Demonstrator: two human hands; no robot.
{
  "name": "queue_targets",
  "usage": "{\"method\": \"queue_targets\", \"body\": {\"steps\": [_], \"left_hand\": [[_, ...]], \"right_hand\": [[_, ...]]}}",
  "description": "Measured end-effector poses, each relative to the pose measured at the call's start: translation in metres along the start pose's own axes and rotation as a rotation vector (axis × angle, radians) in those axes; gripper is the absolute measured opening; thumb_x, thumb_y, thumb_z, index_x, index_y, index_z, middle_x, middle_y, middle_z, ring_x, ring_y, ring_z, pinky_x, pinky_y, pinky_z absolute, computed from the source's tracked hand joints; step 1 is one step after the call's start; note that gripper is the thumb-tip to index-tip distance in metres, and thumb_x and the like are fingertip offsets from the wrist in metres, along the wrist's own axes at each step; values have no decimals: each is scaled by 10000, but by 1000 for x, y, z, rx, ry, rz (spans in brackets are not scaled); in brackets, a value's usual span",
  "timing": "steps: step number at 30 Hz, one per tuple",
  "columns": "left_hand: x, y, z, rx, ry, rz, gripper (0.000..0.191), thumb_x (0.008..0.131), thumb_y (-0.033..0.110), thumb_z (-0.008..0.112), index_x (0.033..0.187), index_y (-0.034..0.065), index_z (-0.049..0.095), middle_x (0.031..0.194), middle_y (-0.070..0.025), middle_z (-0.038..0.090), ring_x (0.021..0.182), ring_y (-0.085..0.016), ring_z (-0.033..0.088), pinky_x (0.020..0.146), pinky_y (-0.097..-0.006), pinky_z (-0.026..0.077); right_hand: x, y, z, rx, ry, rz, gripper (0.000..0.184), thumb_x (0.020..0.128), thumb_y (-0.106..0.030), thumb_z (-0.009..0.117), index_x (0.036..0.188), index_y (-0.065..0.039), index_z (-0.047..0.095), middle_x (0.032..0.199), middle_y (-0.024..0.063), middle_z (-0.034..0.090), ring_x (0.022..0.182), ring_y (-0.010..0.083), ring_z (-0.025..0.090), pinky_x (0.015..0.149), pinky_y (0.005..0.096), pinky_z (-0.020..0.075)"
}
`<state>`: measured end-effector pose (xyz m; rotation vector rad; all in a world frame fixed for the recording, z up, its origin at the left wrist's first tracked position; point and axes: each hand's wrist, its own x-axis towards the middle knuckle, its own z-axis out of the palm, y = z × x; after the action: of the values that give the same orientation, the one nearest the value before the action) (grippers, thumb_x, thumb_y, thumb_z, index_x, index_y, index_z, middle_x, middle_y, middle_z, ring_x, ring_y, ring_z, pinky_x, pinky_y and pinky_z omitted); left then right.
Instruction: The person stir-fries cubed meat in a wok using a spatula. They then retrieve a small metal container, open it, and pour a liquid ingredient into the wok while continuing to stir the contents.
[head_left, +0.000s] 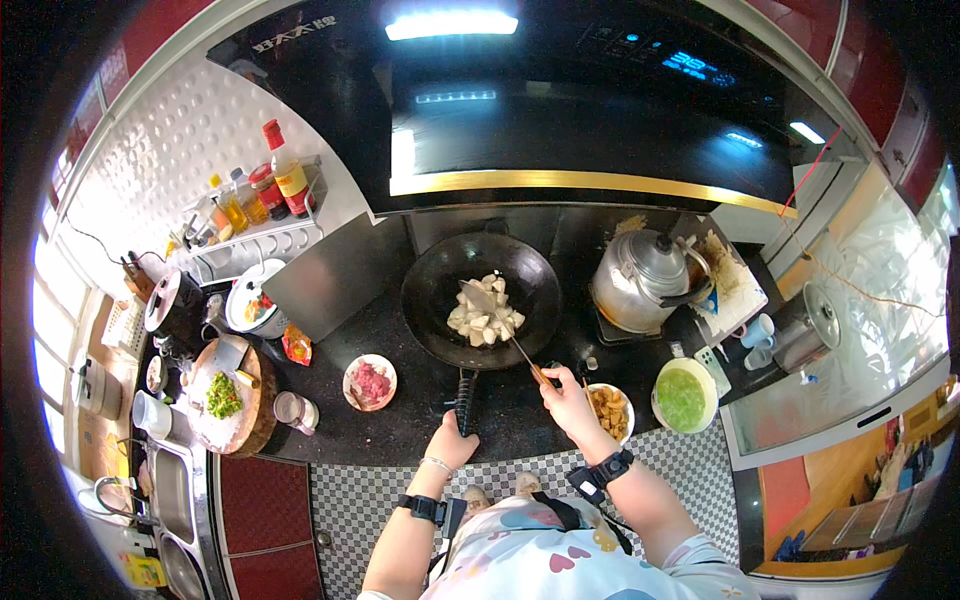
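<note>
A black wok (427, 289) stands on the stove with pale white chunks of food (480, 330) heaped in its middle. My left hand (452, 444) grips the wok's black ridged handle (465, 401) from the near side. In my right hand (568, 401) is the wooden handle of a metal spatula (523, 351); its blade rests among the chunks. A bowl of raw pinkish meat (371, 381) sits left of the wok handle. Close by my right wrist, partly hidden by it, is a bowl of brown pieces (611, 411).
Right of the wok stands a metal kettle (637, 281), near a pot of green liquid (682, 397). At left, a round wooden chopping board (259, 382) carries a cleaver (229, 352) and chopped greens (223, 395). A metal splash guard (341, 277) and a black range hood (570, 127) border the stove.
</note>
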<state>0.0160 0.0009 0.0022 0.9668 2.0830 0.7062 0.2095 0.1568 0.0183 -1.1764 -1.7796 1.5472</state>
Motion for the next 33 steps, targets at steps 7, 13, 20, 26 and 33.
{"method": "queue_targets", "body": {"steps": [7,13,20,26,33], "left_hand": [[-1,1,-1,-4,-3,-12,690,762,211,644,1337,-59,372,1082,-306,618,1030,-406,617,901,-402,488],[-2,5,-1,13,-10,-14,725,764,224,645,1356,-70,349,1105,-317,607,1052,-408,609,921,-401,480],[-2,1,-1,23,-3,-10,751,760,231,649,1370,-71,331,1123,-322,600,1061,-407,606,930,-400,478],[-1,4,-2,24,-3,6,742,755,226,653,1365,-56,338,1074,-311,619,1025,-415,617,901,-412,489],[3,-6,3,2,0,17,733,754,221,651,1362,-50,345,1058,-311,624,1017,-412,622,890,-414,492]], "right_hand": [[4,16,-2,-125,26,-55,258,927,-104,574,1180,-68,540,827,32,582,699,112,534,625,256,430],[14,41,-7,-128,197,-200,244,924,-53,562,1167,-73,541,764,-17,539,635,59,465,565,215,384],[-4,10,-13,-116,-4,-14,267,914,-136,604,1164,-58,553,895,107,632,736,175,596,669,297,469],[5,24,-8,-193,145,-156,256,906,-144,601,1145,-61,562,873,126,653,715,217,616,643,325,471],[14,2,-17,-224,196,-164,242,915,-84,579,1155,-59,557,789,28,595,667,109,531,612,271,437]]}}
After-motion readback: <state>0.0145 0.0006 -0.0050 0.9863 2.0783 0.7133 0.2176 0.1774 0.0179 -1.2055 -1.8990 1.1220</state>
